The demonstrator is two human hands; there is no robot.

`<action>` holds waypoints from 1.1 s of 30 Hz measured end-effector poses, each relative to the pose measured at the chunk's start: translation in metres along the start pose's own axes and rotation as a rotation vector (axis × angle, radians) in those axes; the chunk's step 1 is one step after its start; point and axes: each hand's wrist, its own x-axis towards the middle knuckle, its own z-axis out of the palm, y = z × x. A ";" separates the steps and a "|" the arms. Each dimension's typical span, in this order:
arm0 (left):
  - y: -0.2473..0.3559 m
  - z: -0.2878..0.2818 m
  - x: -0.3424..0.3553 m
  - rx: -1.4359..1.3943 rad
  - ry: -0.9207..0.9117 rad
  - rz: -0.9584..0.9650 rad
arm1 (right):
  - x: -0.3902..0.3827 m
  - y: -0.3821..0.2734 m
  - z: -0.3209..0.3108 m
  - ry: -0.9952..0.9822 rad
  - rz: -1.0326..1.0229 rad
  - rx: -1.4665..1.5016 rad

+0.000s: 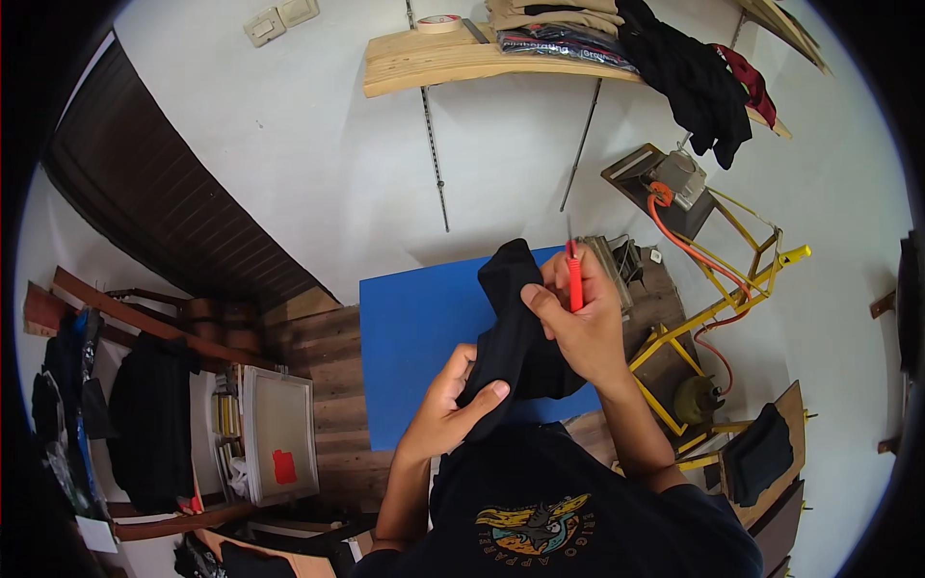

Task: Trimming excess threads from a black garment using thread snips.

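A piece of black cloth [520, 342], apparently a garment, is gathered up over the blue table [414, 356] in front of my body. My left hand [451, 405] grips its lower left edge, thumb on top and fingers behind. Higher up and to the right, my right hand [583, 313] pinches the cloth between thumb and fingers. That same hand also holds a slim red-handled tool [576, 279], its thin grey tip pointing up and away from the cloth; it looks like a small cutter, but the tip is blurred. Folds hide some fingers.
A wooden wall shelf [434, 63] carries folded clothes, a tape roll [439, 24] and hanging black cloth [689, 87]. To the right stands a yellow metal frame [694, 323] with an orange hose [703, 258]. A white framed screen [279, 433] leans at the left, near a dark door [173, 183].
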 end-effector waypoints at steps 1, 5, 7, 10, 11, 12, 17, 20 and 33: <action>0.002 0.003 -0.001 -0.001 0.001 -0.001 | 0.000 0.001 0.000 -0.001 0.002 -0.001; 0.005 0.007 0.001 -0.282 0.123 -0.169 | 0.002 0.010 0.005 -0.070 -0.003 -0.102; 0.005 0.005 0.001 -0.349 0.139 -0.242 | 0.003 0.011 0.008 -0.042 -0.004 -0.303; 0.013 0.005 0.005 -0.380 0.228 -0.200 | -0.001 0.013 -0.001 0.002 -0.304 -0.544; 0.014 0.004 0.005 -0.377 0.258 -0.203 | -0.005 0.009 -0.005 -0.004 -0.305 -0.543; 0.015 0.003 0.003 -0.376 0.288 -0.206 | -0.011 0.001 -0.009 -0.102 -0.277 -0.571; 0.019 -0.003 0.004 -0.252 0.257 -0.120 | -0.030 -0.002 -0.016 -0.340 -0.421 -0.801; 0.028 0.000 0.009 -0.159 0.239 -0.070 | -0.033 -0.001 -0.017 -0.312 -0.433 -0.842; 0.023 0.003 0.014 -0.507 0.257 -0.180 | -0.037 -0.006 -0.021 -0.430 -0.361 -0.768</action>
